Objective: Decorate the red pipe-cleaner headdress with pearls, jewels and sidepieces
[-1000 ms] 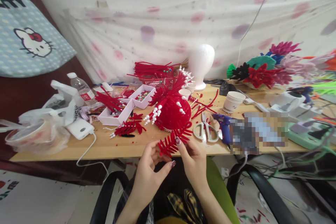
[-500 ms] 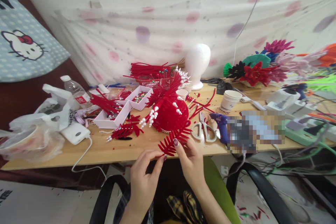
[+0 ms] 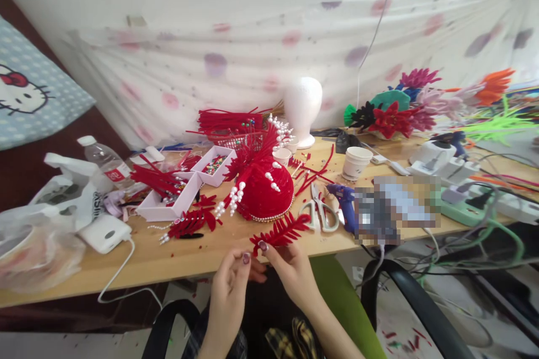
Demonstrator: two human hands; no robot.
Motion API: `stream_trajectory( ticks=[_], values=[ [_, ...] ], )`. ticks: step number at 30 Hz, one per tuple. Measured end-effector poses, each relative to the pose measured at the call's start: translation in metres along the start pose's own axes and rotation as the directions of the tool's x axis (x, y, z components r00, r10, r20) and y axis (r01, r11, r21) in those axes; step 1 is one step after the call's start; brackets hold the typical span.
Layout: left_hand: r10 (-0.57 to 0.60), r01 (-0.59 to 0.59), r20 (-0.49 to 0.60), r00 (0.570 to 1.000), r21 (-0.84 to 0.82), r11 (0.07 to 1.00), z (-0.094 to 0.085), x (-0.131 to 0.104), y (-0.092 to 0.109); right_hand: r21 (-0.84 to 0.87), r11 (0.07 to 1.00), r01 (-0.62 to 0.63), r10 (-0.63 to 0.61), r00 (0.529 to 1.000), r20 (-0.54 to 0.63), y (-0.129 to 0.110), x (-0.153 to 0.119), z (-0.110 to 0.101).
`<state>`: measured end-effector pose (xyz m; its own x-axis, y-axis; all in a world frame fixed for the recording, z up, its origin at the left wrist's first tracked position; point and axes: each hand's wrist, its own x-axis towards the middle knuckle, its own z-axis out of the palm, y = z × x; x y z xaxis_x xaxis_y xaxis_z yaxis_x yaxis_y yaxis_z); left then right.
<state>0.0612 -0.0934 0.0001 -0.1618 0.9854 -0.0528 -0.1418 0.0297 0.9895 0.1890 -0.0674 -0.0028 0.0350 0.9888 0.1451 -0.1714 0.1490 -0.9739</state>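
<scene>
Both my hands hold a red feather-shaped pipe-cleaner piece (image 3: pixel 281 231) just above the near edge of the wooden table (image 3: pixel 177 255). My left hand (image 3: pixel 231 283) pinches its lower end between thumb and fingers. Fingertips of my right hand (image 3: pixel 289 269) grip the stem beside it. Right behind the piece sits a red dome-shaped headpiece with white pearls (image 3: pixel 263 190). White scissors (image 3: pixel 319 213) and a blue glue gun (image 3: pixel 346 206) lie to its right.
White trays (image 3: pixel 185 190) with red pieces and beads, a red basket (image 3: pixel 233 134), a water bottle (image 3: pixel 103 161), a white foam head (image 3: pixel 302 106), paper cups (image 3: pixel 355 162), colourful pipe-cleaner flowers (image 3: pixel 396 112), power strips and cables crowd the table. Black chair arms (image 3: pixel 410 303) flank me.
My hands lowered slightly with the red feather piece and drew closer together; the left fingers closed onto its lower end. The view shifted to the right.
</scene>
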Motion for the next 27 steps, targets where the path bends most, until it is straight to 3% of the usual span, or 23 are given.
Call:
stream_trajectory(
  ticks=[3,6,10,13,16,21,24,27],
  values=[
    [-0.191,0.220,0.151,0.970,-0.208,0.953,0.001,-0.001,0.003,-0.016,0.999,0.047,-0.046,0.998,0.043,0.002,-0.002,0.000],
    [-0.331,0.425,0.298,0.895,-0.351,0.834,0.002,0.000,0.005,-0.033,0.996,0.084,-0.080,0.992,0.102,0.002,-0.005,0.000],
    [-0.446,0.564,0.348,0.824,-0.445,0.696,0.004,0.001,0.005,-0.113,0.983,0.142,-0.133,0.988,0.084,0.003,-0.008,-0.002],
    [-0.492,0.599,0.344,0.800,-0.508,0.619,0.004,0.001,0.002,-0.177,0.965,0.196,-0.184,0.980,0.080,0.002,-0.010,-0.003],
    [-0.459,0.573,0.344,0.819,-0.528,0.627,0.004,0.000,-0.003,-0.190,0.947,0.257,-0.246,0.966,0.084,-0.002,-0.012,-0.003],
    [-0.351,0.463,0.309,0.884,-0.475,0.748,0.008,-0.008,-0.002,-0.354,0.838,0.415,-0.415,0.906,0.080,-0.006,-0.013,-0.005],
    [-0.294,0.377,0.262,0.919,-0.368,0.850,0.010,-0.009,0.001,-0.432,0.741,0.515,-0.507,0.850,0.144,-0.008,-0.013,-0.008],
    [-0.216,0.257,0.206,0.954,-0.198,0.946,0.007,-0.006,0.000,-0.443,0.698,0.562,-0.520,0.824,0.225,-0.011,-0.012,-0.010]
  ],
)
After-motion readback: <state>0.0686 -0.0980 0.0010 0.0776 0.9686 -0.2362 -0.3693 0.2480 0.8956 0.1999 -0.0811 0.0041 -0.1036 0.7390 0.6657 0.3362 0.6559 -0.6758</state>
